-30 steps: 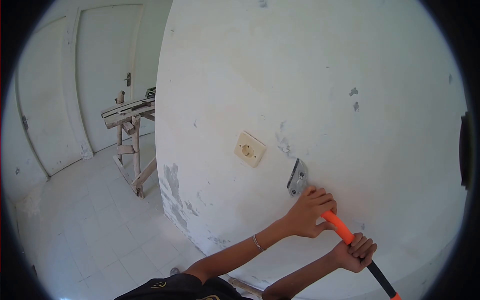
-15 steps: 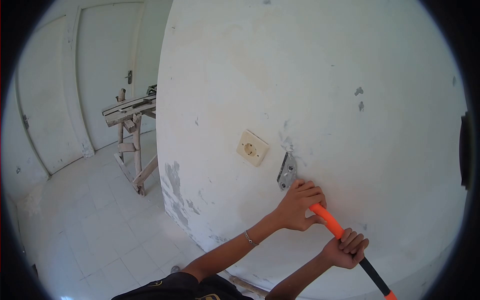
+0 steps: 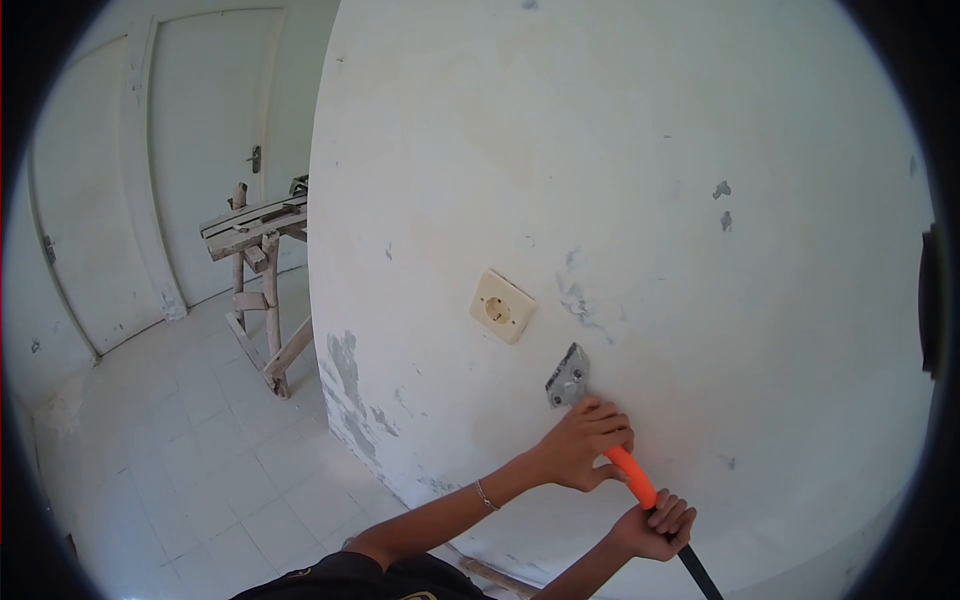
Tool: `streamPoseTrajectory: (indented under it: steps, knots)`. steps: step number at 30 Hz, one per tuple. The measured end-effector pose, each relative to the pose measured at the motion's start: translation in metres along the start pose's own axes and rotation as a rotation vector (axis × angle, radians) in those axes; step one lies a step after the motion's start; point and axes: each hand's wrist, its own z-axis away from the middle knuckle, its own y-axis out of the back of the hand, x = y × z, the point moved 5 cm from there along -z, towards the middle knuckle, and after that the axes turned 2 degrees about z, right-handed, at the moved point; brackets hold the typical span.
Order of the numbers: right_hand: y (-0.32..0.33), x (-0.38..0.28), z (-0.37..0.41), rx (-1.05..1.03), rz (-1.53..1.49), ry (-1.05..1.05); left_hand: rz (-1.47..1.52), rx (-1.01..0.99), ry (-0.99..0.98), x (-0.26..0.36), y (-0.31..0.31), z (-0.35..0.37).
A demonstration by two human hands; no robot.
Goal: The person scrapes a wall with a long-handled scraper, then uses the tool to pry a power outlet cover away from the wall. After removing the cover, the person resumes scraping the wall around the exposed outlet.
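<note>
A long-handled wall scraper (image 3: 567, 376) has its grey metal head against the white wall, just below a scraped grey patch (image 3: 578, 296). My left hand (image 3: 588, 443), with a chain bracelet at the wrist, is closed around the top of the orange grip (image 3: 634, 478), right behind the head. Lower down, my right hand (image 3: 654, 524) wraps the handle where orange meets black. The black shaft runs out of view at the bottom. A cream wall socket (image 3: 502, 306) sits up and left of the scraper head.
A rough wooden trestle (image 3: 257, 232) stands on the tiled floor (image 3: 215, 450) at left, with doors (image 3: 210, 110) behind it. Peeling grey patches (image 3: 345, 370) mark the wall's left corner. A dark object (image 3: 930, 300) is at the far right edge.
Both hands and the scraper have moved down and slightly left along the wall. The head has left the scraped patch, now exposed above it. Both hands keep their hold.
</note>
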Motion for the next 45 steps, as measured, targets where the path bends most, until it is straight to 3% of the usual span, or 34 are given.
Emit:
streamPoseTrajectory:
  steps: [2,4,6,8,9,11,12,14,16,17,18,20,22,24,26,28,30,33,35,45]
  knots:
    - [0.002,0.013,0.027,0.079,0.076,-0.065,-0.114,-0.094,0.069,-0.013,0.022,0.012]
    - [0.020,0.029,0.057,0.529,0.193,-0.239,-0.138,-0.138,0.052,-0.018,0.025,0.018]
    - [0.029,0.033,0.100,0.674,0.245,-0.666,-0.167,-0.263,-0.005,-0.025,0.015,0.032]
    - [0.077,0.014,0.152,0.537,0.435,-1.179,-0.207,-0.344,-0.028,-0.034,0.011,0.045]
    - [0.072,0.015,0.160,0.545,0.430,-1.173,-0.244,-0.412,-0.045,-0.037,0.007,0.052]
    - [0.006,-0.010,0.141,-0.295,1.587,-0.041,-0.228,-0.447,-0.051,-0.043,0.006,0.062]
    - [-0.016,-0.013,0.127,-0.419,1.706,0.261,-0.214,-0.477,-0.053,-0.044,0.005,0.067]
    - [0.021,-0.008,0.128,-0.331,1.897,0.039,-0.170,-0.498,-0.057,-0.039,0.008,0.064]
    - [0.048,0.005,0.128,-0.486,1.900,-0.263,-0.118,-0.522,-0.066,-0.037,0.007,0.068]
    - [0.056,0.013,0.129,-0.503,1.763,-0.510,-0.141,-0.551,-0.068,-0.042,0.005,0.071]
    - [0.078,0.018,0.136,-0.394,1.626,-0.736,-0.165,-0.582,-0.069,-0.046,0.004,0.074]
    - [0.112,0.024,0.155,-0.357,1.417,-0.873,-0.147,-0.612,-0.075,-0.046,0.000,0.087]
    - [0.126,0.020,0.171,-0.334,1.449,-0.801,-0.135,-0.623,-0.061,-0.033,-0.007,0.111]
    - [0.118,0.027,0.171,-0.323,1.476,-0.718,-0.246,-0.177,0.043,-0.021,0.002,0.130]
    - [0.089,0.045,0.157,-0.298,1.463,-0.594,-0.232,-0.090,0.135,-0.018,-0.013,0.155]
    - [0.074,0.052,0.155,-0.312,1.482,-0.619,0.029,0.167,0.471,-0.019,-0.022,0.169]
    - [0.074,0.051,0.162,-0.258,1.398,-0.501,0.111,0.090,0.553,-0.006,-0.029,0.163]
    - [0.079,0.037,0.156,-0.266,1.413,-0.592,0.164,0.010,0.577,-0.001,-0.036,0.159]
    - [0.068,0.035,0.148,-0.288,1.395,-0.597,0.006,-0.059,0.522,-0.002,-0.034,0.151]
    - [0.061,0.029,0.148,-0.300,1.465,-0.573,0.068,-0.053,0.572,0.008,-0.038,0.147]
